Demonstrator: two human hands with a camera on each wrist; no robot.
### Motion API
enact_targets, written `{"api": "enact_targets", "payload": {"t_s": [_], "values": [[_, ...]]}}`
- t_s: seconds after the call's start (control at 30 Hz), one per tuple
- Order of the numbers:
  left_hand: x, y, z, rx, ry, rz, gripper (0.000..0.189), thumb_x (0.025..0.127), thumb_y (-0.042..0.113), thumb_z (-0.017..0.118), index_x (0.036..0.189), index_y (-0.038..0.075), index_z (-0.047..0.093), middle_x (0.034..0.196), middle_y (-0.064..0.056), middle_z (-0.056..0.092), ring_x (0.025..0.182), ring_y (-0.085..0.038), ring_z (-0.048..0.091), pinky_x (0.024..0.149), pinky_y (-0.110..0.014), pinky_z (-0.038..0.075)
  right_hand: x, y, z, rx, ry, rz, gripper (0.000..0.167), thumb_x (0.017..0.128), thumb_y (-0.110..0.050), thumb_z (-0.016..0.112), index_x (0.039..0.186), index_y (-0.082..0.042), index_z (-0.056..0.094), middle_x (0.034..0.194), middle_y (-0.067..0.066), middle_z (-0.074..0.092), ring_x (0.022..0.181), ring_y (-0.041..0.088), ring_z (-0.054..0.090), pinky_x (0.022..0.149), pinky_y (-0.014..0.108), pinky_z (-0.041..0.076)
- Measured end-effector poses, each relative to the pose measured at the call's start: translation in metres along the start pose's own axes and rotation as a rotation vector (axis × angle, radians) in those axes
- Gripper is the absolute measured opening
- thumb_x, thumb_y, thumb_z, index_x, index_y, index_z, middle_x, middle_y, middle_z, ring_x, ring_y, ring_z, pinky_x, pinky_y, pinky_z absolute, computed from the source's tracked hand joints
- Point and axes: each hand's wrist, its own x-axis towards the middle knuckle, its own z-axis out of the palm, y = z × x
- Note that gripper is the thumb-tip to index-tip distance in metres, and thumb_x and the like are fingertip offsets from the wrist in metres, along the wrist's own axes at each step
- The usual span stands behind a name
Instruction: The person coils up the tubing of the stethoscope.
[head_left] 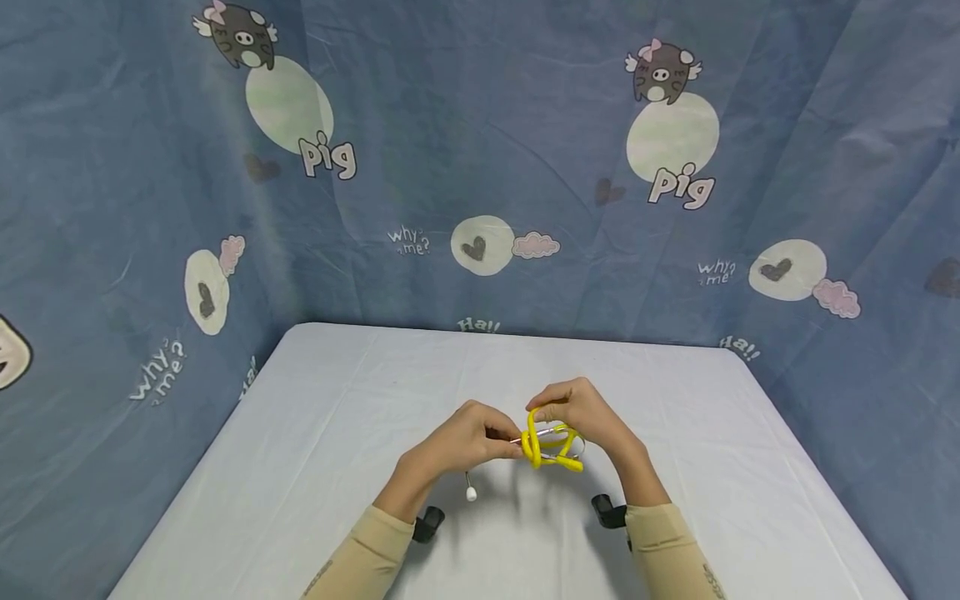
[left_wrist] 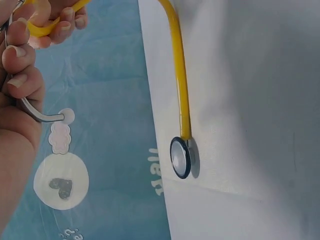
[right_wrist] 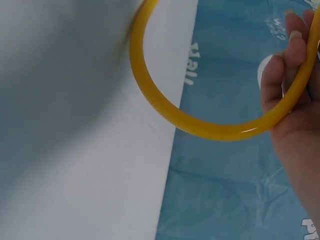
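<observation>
Currently, the head view shows a stethoscope (head_left: 531, 451) held above a white table (head_left: 315, 433), about midway between its left and right edges and short of the far edge. My left hand (head_left: 461, 437) pinches the metal ear tubing (head_left: 515, 440); a white ear tip (head_left: 471, 493) projects below that hand. My right hand (head_left: 583, 410) pinches a raised loop of yellow tubing (head_left: 533, 420). Beige sleeves (head_left: 367, 546) cover both forearms, with a black fitting (head_left: 429, 525) at each wrist. Behind the far edge hangs a blue cloth (head_left: 435, 125) printed with pigs, hearts and lettering.

In the left wrist view, my left fingers curl around the metal, whose bent end carries the ear tip. Yellow tubing runs to the round, dark-rimmed chest piece (left_wrist: 180, 158), seen against the tabletop beside the line of its far edge; I cannot tell whether it touches the surface.

In the right wrist view, the tubing forms a wide bow crossing the line of the table's far edge and passes my curled right fingers; the grip point is cut off.
</observation>
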Motion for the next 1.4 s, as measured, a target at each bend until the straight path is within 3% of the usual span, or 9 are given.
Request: {"api": "enact_targets", "payload": {"t_s": [0.27, 0.37, 0.47, 0.57, 0.63, 0.8, 1.0, 1.2, 1.4], "values": [[0.003, 0.001, 0.003, -0.046, 0.052, 0.024, 0.008, 0.089, 0.028, 0.075, 0.094, 0.025, 0.08, 0.086, 0.009, 0.075, 0.064, -0.006, 0.059, 0.058, -0.022, 0.049, -0.004, 0.009, 0.001, 0.047, 0.024, 0.049, 0.026, 0.09, -0.023, 0.072, 0.105, -0.002, 0.077, 0.104, 0.01, 0.076, 0.093, 0.018, 0.07, 0.085, 0.039, 0.056], [0.003, 0.001, 0.003, -0.062, 0.085, 0.026, 0.009, 0.088, 0.026, 0.076, 0.096, 0.024, 0.08, 0.089, 0.008, 0.076, 0.067, -0.007, 0.063, 0.059, -0.023, 0.052, -0.006, 0.011, 0.003, 0.041, 0.037, 0.006, 0.026, 0.091, -0.024, 0.072, 0.107, -0.003, 0.077, 0.103, 0.012, 0.076, 0.089, 0.021, 0.071, 0.082, 0.047, 0.057], [0.004, 0.0, 0.004, -0.069, 0.109, 0.024, 0.009, 0.088, 0.025, 0.076, 0.096, 0.024, 0.08, 0.09, 0.007, 0.076, 0.069, -0.007, 0.064, 0.06, -0.024, 0.053, -0.008, 0.01, 0.004, 0.061, 0.037, -0.067, 0.025, 0.092, -0.019, 0.07, 0.107, -0.001, 0.076, 0.102, 0.018, 0.075, 0.086, 0.026, 0.071, 0.08, 0.046, 0.058], [0.005, 0.0, 0.003, -0.068, 0.136, 0.006, 0.01, 0.087, 0.025, 0.077, 0.096, 0.025, 0.08, 0.089, 0.007, 0.076, 0.069, -0.008, 0.064, 0.061, -0.024, 0.053, -0.009, 0.008, 0.005, 0.054, 0.053, -0.099, 0.022, 0.092, -0.015, 0.069, 0.107, 0.0, 0.076, 0.102, 0.02, 0.075, 0.083, 0.026, 0.071, 0.078, 0.038, 0.059], [0.005, 0.001, 0.002, -0.059, 0.157, -0.003, 0.01, 0.086, 0.024, 0.078, 0.096, 0.026, 0.079, 0.089, 0.008, 0.076, 0.07, -0.009, 0.065, 0.062, -0.025, 0.054, -0.009, 0.008, 0.006, 0.061, 0.069, -0.108, 0.021, 0.092, -0.01, 0.067, 0.107, 0.002, 0.076, 0.102, 0.021, 0.075, 0.08, 0.026, 0.071, 0.076, 0.04, 0.059], [0.004, 0.004, 0.0, -0.045, 0.208, 0.012, 0.009, 0.087, 0.024, 0.077, 0.095, 0.026, 0.079, 0.087, 0.008, 0.075, 0.07, -0.009, 0.065, 0.062, -0.026, 0.055, -0.01, 0.006, 0.011, 0.095, 0.12, -0.083, 0.02, 0.09, -0.004, 0.066, 0.106, 0.004, 0.075, 0.097, 0.021, 0.075, 0.073, 0.022, 0.069, 0.067, 0.033, 0.058], [0.004, 0.003, -0.001, -0.069, 0.258, 0.003, 0.008, 0.086, 0.024, 0.078, 0.094, 0.026, 0.079, 0.085, 0.007, 0.074, 0.067, -0.012, 0.063, 0.059, -0.025, 0.053, -0.01, 0.007, 0.017, 0.087, 0.148, -0.037, 0.022, 0.096, -0.015, 0.065, 0.103, 0.003, 0.076, 0.101, 0.021, 0.075, 0.082, 0.011, 0.07, 0.075, 0.027, 0.058], [0.005, 0.002, -0.001, -0.053, 0.291, -0.023, 0.009, 0.086, 0.025, 0.078, 0.095, 0.027, 0.08, 0.086, 0.008, 0.075, 0.068, -0.012, 0.063, 0.06, -0.026, 0.054, -0.015, 0.008, 0.02, 0.012, 0.128, -0.027, 0.022, 0.097, -0.017, 0.062, 0.106, -0.004, 0.077, 0.092, 0.015, 0.075, 0.075, 0.017, 0.066, 0.073, 0.035, 0.055], [0.006, 0.001, -0.001, 0.005, 0.322, -0.021, 0.01, 0.086, 0.026, 0.078, 0.096, 0.025, 0.08, 0.087, 0.01, 0.075, 0.068, -0.009, 0.064, 0.06, -0.027, 0.055, -0.022, 0.008, 0.02, 0.064, 0.094, 0.01, 0.021, 0.097, -0.011, 0.06, 0.106, -0.004, 0.077, 0.085, 0.018, 0.075, 0.074, 0.026, 0.066, 0.078, 0.04, 0.051]]}}
